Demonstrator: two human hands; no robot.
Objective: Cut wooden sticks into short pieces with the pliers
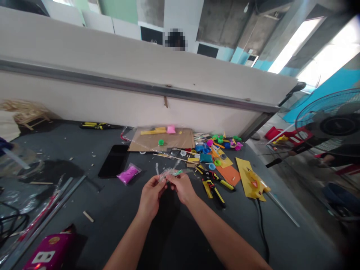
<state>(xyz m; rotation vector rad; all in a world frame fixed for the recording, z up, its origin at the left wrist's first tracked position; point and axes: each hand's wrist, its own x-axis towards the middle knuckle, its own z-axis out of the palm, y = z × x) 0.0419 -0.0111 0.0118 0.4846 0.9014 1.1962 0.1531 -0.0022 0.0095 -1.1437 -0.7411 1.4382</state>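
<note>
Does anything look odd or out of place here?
Mostly clutter: coloured caps jumbled beside the pliers, and a wooden scrap lying alone at left, looking stray. The clear plastic in the hands is too blurred to judge.

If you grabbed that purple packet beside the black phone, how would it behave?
The purple packet would probably give when squeezed, as its plump filling sits in a clear wrapper. That wrapper's shine suggests it may be slippery. Lying flat, it would likely slide rather than roll if pushed.
</note>
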